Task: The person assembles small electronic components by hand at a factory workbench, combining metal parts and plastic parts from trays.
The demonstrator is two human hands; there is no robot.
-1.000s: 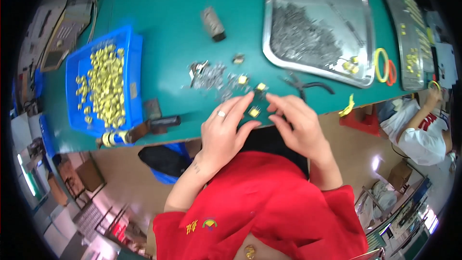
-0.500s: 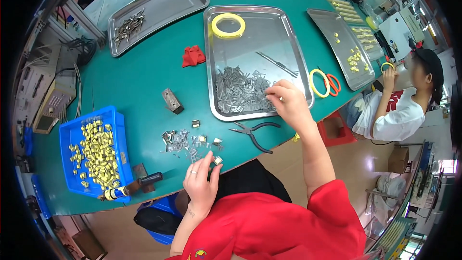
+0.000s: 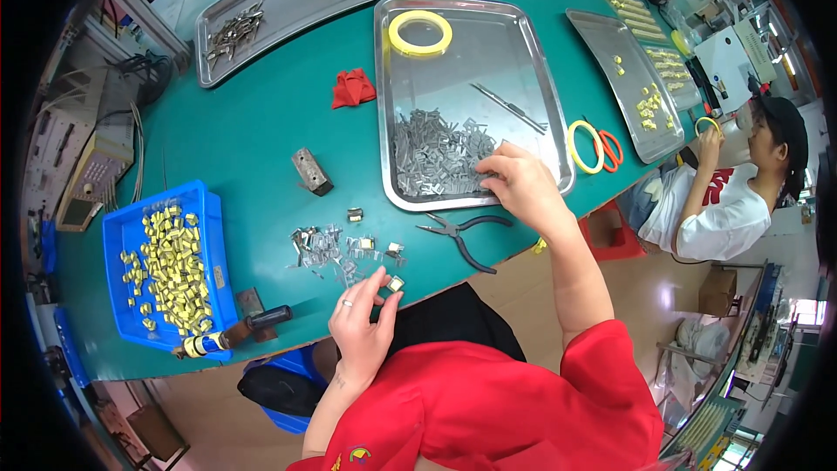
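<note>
The left hand [image 3: 362, 331] pinches a small yellow-and-metal part [image 3: 396, 283] between thumb and fingertips at the counter's [image 3: 261, 122] near edge, at 6 o'clock in the view. The right hand [image 3: 521, 185] reaches into the middle tray [image 3: 523, 52], its fingers curled down on the heap of grey clips [image 3: 436, 157]; whether its grip has closed on one I cannot tell.

Judging by the layout, the work is early on: only a few fitted parts [image 3: 370, 249] and loose clips lie at 11 o'clock from the left hand, while the blue bin [image 3: 118, 235] at 9 o'clock is full of yellow parts [image 3: 170, 266] and the clip heap is large.

Pliers [image 3: 462, 231] lie between the two hands, clear of both. Farther out sit a small metal block [image 3: 311, 171], a red cloth [image 3: 352, 87], a yellow tape ring [image 3: 420, 32] in the tray, a second tray [image 3: 288, 0] at 11 o'clock and a third [image 3: 610, 61] at 2 o'clock with rings [image 3: 595, 146] beside it. A co-worker [image 3: 724, 201] sits at 3 o'clock. Nothing blocks either hand.
</note>
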